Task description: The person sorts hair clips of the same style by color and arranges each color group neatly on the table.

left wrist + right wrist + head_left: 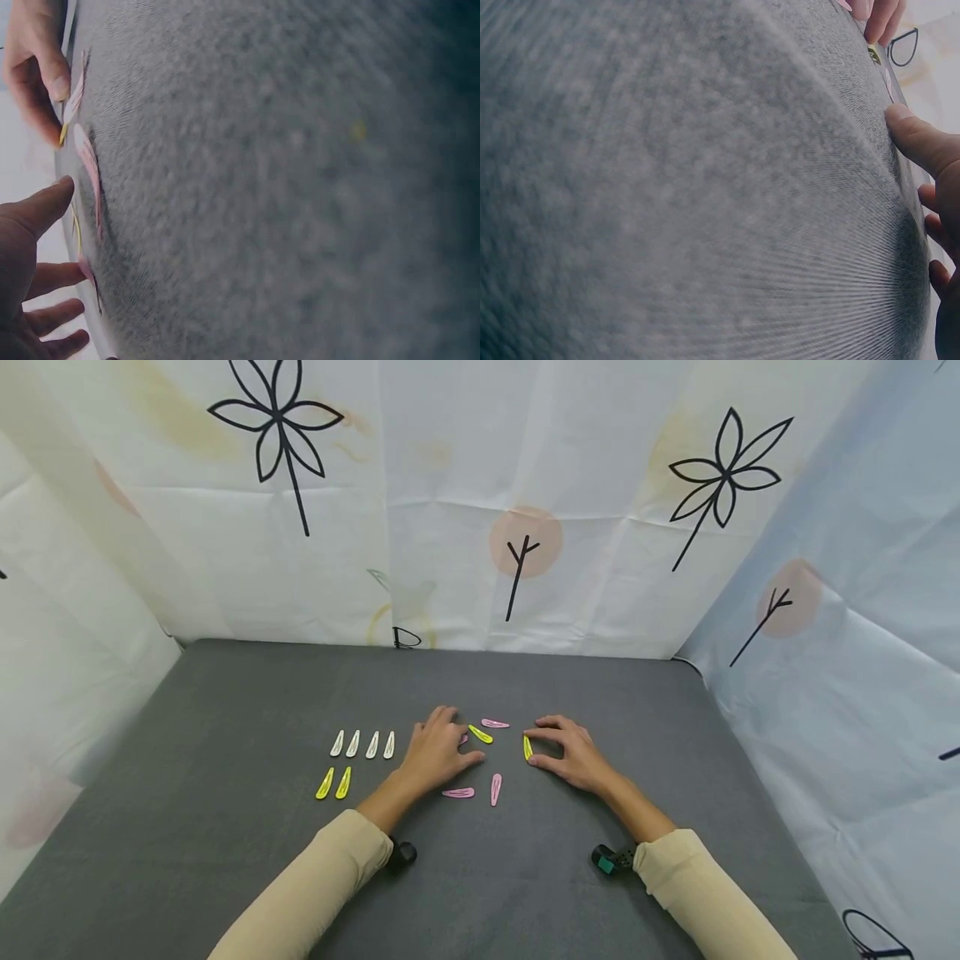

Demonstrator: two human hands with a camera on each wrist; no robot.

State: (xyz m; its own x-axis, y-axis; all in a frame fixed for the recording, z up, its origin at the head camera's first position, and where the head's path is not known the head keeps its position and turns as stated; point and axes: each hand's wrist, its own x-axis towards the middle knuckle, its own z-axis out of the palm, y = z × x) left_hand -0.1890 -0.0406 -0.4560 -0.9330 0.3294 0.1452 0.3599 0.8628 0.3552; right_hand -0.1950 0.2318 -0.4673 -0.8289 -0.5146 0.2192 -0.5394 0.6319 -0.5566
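While the right hand [573, 755] pinches a yellow, teardrop-shaped, metal-looking hair clip [528, 748] just right of frame centre, the spread left hand [435, 750] should avoid nudging the similar clip [482, 735] beside it.

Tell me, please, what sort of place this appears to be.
Probably a makeshift recording booth: a grey-covered table, creased, leaf-printed white sheets enclosing its back and sides, and small hair clips laid out on it. The room beyond is hidden.

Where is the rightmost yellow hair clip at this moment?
In the head view, the rightmost yellow hair clip is just right of centre, between thumb and fingertips of the right hand, with a pink hair clip to its upper left.
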